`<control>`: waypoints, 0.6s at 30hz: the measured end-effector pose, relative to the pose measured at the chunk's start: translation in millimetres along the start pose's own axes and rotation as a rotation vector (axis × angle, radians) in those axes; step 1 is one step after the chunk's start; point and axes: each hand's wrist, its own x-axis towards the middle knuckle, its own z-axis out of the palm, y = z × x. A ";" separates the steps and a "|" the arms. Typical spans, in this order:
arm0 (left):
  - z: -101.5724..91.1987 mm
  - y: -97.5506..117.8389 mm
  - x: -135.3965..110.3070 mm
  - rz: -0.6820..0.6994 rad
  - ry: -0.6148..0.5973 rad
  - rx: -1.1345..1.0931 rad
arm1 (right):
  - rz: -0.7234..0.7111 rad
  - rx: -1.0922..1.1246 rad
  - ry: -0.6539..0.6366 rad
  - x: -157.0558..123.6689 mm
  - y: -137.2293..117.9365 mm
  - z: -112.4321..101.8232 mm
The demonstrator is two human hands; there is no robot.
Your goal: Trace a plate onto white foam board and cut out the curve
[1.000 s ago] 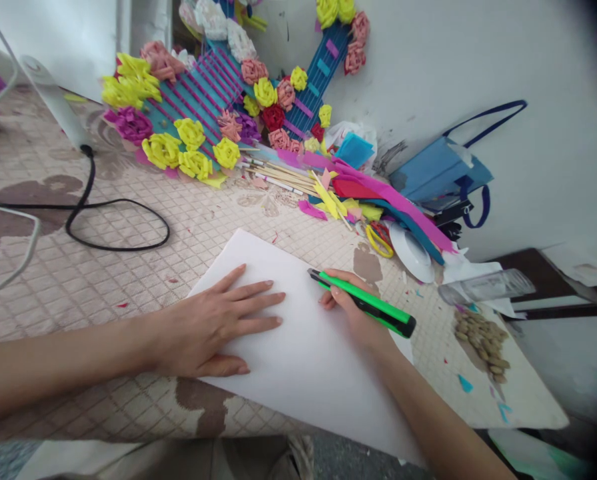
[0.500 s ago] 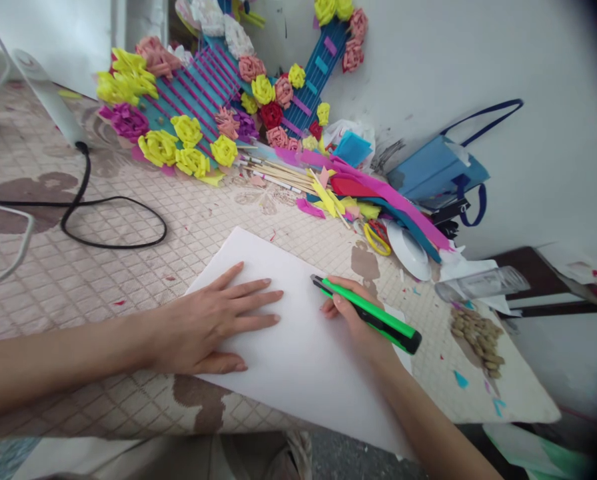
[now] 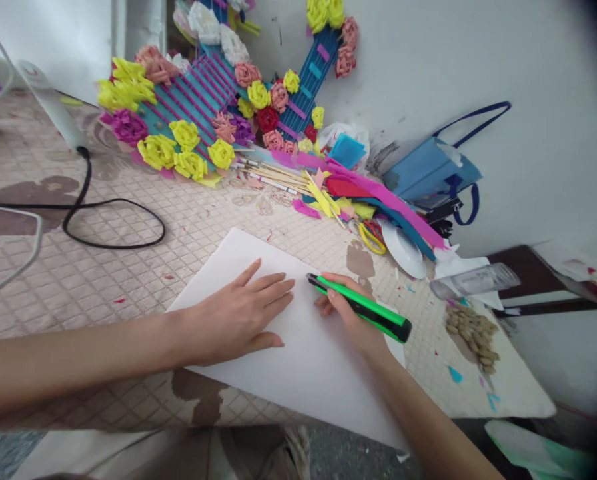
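Observation:
A large white sheet of paper (image 3: 278, 373) lies on the patterned tablecloth, its lower right part reaching past the table's front edge. My left hand (image 3: 241, 317) rests flat on the paper's left half, fingers stretched out and holding nothing. Between the fingers and thumb of my right hand (image 3: 353, 317) is a green and black utility knife (image 3: 361, 305). Its tip points left over the paper, near the upper edge; whether the tip touches the sheet I cannot tell.
Behind the paper stands a blue guitar-shaped craft (image 3: 198, 100) covered in paper flowers. Thin sticks (image 3: 278, 177), yellow-handled scissors (image 3: 372, 239) and a white plate (image 3: 403, 250) lie beyond. At right are a clear glass (image 3: 476, 280) and peanuts (image 3: 473, 337). A black cable (image 3: 113, 247) loops at left.
My left hand has slid to the right across the paper, with its fingers closer together. The right hand still holds the utility knife near the same place. The whole view has shifted slightly.

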 end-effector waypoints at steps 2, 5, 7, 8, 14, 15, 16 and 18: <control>5.6 2.2 14.2 -0.012 0.023 0.027 | -0.017 -0.022 -0.011 0.5 -0.2 -0.8; 14.3 2.8 29.4 -0.077 0.027 0.051 | -0.043 -0.044 -0.015 0.8 1.0 -1.1; 19.4 2.8 33.9 -0.120 0.020 0.052 | -0.051 -0.041 -0.004 0.7 2.5 -0.4; 21.4 2.9 34.7 -0.133 0.018 0.051 | -0.050 -0.040 0.002 0.5 3.2 0.1; 26.6 4.8 34.1 -0.140 0.027 0.046 | -0.049 -0.037 0.033 -2.4 2.7 3.2; 27.0 4.9 34.0 -0.140 0.031 0.041 | -0.046 -0.035 0.037 -2.9 2.2 3.5; 27.3 4.9 33.9 -0.141 0.037 0.036 | -0.042 -0.033 0.041 -3.2 1.8 3.7; 28.2 4.5 33.6 -0.143 0.050 0.027 | -0.043 -0.036 0.048 -3.6 1.8 3.8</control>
